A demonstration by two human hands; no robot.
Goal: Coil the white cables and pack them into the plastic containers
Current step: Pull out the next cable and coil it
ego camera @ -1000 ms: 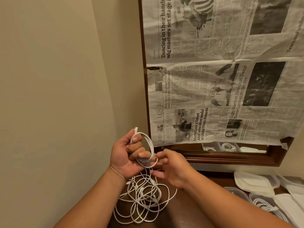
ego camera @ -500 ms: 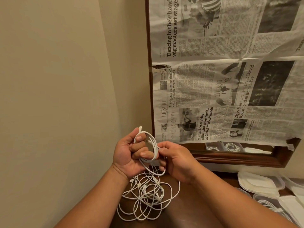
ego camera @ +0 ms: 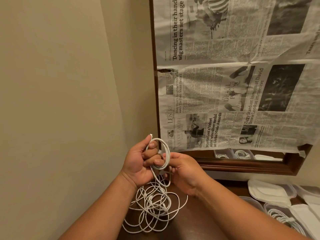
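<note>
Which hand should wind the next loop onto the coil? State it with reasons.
Probably right. The left hand grips the thin white cable coil and anchors it; the right hand pinches the coil's edge, nearest the slack trailing to the tangled white cable pile on the dark wooden table.

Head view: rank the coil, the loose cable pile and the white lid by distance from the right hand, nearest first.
1. coil: touching the right hand, gripped by the left hand.
2. loose cable pile: on the table, just below the hand.
3. white lid: well off to the right.
</note>
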